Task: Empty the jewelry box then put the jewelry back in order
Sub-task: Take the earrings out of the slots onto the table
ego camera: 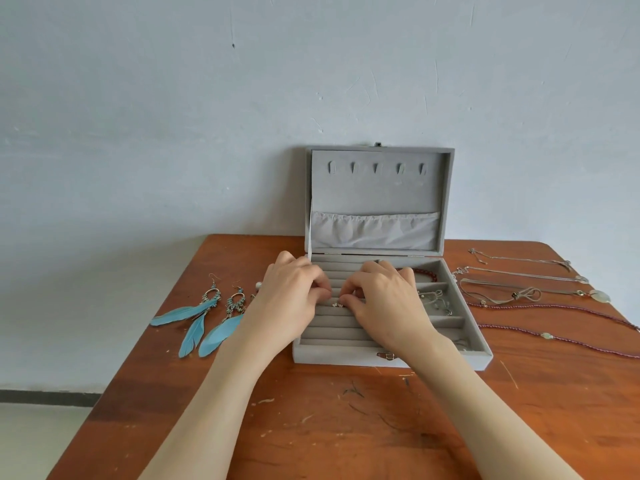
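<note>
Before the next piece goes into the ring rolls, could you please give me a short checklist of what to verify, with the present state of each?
1. Lid of the jewelry box fully open and leaning back: ok.
2. Small piece seated in a slot of the ring rolls: cannot tell; the fingertips of the left hand and right hand cover it.
3. Free slots in front of the hands: ok.
4. Feather earrings within reach, left of the box: ok.
5. Necklaces laid out apart on the table, right of the box: ok.
</note>
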